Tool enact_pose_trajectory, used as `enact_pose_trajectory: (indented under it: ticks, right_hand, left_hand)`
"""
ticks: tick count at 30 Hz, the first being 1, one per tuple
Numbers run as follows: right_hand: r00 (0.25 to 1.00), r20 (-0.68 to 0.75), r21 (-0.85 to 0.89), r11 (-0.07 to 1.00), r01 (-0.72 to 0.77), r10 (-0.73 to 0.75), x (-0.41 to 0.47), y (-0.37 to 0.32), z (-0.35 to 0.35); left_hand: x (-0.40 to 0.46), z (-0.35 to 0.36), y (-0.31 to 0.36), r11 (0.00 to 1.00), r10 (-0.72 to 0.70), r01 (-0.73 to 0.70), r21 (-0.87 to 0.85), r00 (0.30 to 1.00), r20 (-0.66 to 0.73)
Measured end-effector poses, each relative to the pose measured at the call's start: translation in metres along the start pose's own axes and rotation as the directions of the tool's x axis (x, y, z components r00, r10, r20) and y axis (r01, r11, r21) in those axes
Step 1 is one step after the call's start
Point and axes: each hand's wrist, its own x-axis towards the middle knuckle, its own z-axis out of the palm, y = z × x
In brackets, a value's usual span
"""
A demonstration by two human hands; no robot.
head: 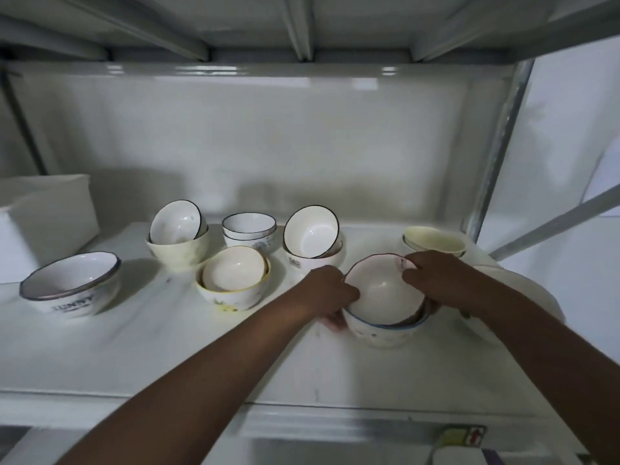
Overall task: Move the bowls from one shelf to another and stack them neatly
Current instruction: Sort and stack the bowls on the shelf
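Gripping pink-rim bowl (385, 293) w/ both hands: left hand (330, 292) curling on left rim, right hand (432, 280) pinching far-right rim. Sitting tilted toward cam, nested in blue-rim bowl (382, 333) directly below, right-front of shelf (167, 347). Needing levelling, prob.

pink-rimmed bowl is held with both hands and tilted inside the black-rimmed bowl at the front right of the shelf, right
Not quite. The head view shows the left hand and right hand holding the pink-rimmed bowl tilted inside a blue-rimmed bowl, not a black-rimmed one, at the front right of the shelf.
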Motion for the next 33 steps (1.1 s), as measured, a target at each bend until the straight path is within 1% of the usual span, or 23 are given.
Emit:
enact_pose_trajectory:
  ticks: [2,3,5,7,10,11,12,13,14,16,17,18,19,20,22,25,27,29,31,33]
  right_hand:
    - [0.996,0.078,0.094,0.994,-0.052,0.044,0.003,0.005,-0.002]
    - [0.99,0.124,0.113,0.99,-0.08,0.066,0.004,0.005,-0.001]
    - [0.98,0.178,0.065,0.993,-0.097,0.084,0.007,0.006,0.002]
    - [0.982,0.167,-0.013,0.996,-0.083,0.084,0.01,0.005,0.005]
    - [0.977,0.181,-0.104,0.99,-0.093,0.111,0.014,0.001,0.003]
    - [0.973,0.189,-0.111,0.987,-0.113,0.132,0.015,-0.002,-0.001]
    - [0.973,0.176,-0.086,0.987,-0.134,0.147,0.018,-0.007,-0.005]
    - [0.98,0.136,-0.027,0.989,-0.145,0.148,0.022,-0.012,-0.009]
    - [0.989,0.074,0.061,0.989,-0.136,0.132,0.028,-0.017,-0.012]
    - [0.994,-0.049,0.272,0.959,-0.083,0.1,0.045,-0.033,-0.01]
    - [0.993,-0.078,0.342,0.938,-0.061,0.092,0.054,-0.042,-0.006]
    - [0.993,-0.078,0.37,0.928,-0.049,0.084,0.062,-0.052,-0.001]
    - [0.995,-0.055,0.361,0.931,-0.053,0.078,0.069,-0.062,0.004]
    - [0.997,-0.027,0.339,0.939,-0.061,0.075,0.076,-0.071,0.01]
    - [0.997,-0.001,0.313,0.947,-0.067,0.071,0.088,-0.088,0.022]
    - [0.995,-0.057,0.236,0.969,-0.067,0.082,0.105,-0.099,0.034]
    - [0.991,-0.101,0.165,0.984,-0.067,0.084,0.114,-0.097,0.038]
    - [0.991,-0.122,0.11,0.993,-0.038,0.051,0.121,-0.095,0.039]
    - [0.992,-0.129,0.045,0.999,-0.01,0.016,0.124,-0.093,0.038]
    - [0.993,-0.122,-0.006,1.0,-0.001,0.0,0.128,-0.092,0.036]
  left_hand:
    - [0.001,0.0,0.001,0.998,0.053,-0.053,0.04,0.998,-0.015]
    - [0.003,-0.001,0.0,0.996,0.075,-0.074,0.056,0.997,-0.013]
    - [0.002,-0.003,-0.001,0.996,0.069,-0.07,0.058,0.998,0.011]
    - [-0.001,-0.005,0.001,0.997,0.051,-0.052,0.059,0.998,0.027]
    - [0.0,-0.007,-0.001,0.99,0.071,-0.071,0.122,0.997,0.0]
    - [0.002,-0.009,-0.002,0.989,0.074,-0.071,0.129,0.997,-0.018]
    - [0.003,-0.014,-0.003,0.99,0.078,-0.074,0.119,0.996,-0.033]
    - [0.004,-0.019,-0.004,0.989,0.095,-0.087,0.12,0.994,-0.063]
    - [0.003,-0.027,-0.004,0.98,0.137,-0.116,0.16,0.983,-0.122]
    - [0.004,-0.049,-0.007,0.943,0.249,-0.169,0.288,0.931,-0.268]
    - [0.007,-0.061,-0.008,0.929,0.295,-0.189,0.317,0.897,-0.328]
    - [0.011,-0.073,-0.01,0.92,0.332,-0.209,0.33,0.864,-0.379]
    - [0.017,-0.083,-0.012,0.911,0.352,-0.202,0.361,0.837,-0.419]
    - [0.023,-0.092,-0.014,0.899,0.346,-0.159,0.407,0.827,-0.443]
    - [0.037,-0.105,-0.017,0.876,0.28,-0.032,0.481,0.846,-0.453]
    - [0.055,-0.113,-0.02,0.864,0.188,0.067,0.499,0.876,-0.444]
    - [0.064,-0.113,-0.017,0.808,0.185,0.1,0.581,0.893,-0.411]
    - [0.069,-0.113,-0.015,0.757,0.193,0.12,0.643,0.898,-0.396]
    - [0.075,-0.114,-0.014,0.753,0.17,0.12,0.647,0.914,-0.367]
    - [0.081,-0.114,-0.017,0.789,0.1,0.121,0.602,0.942,-0.321]
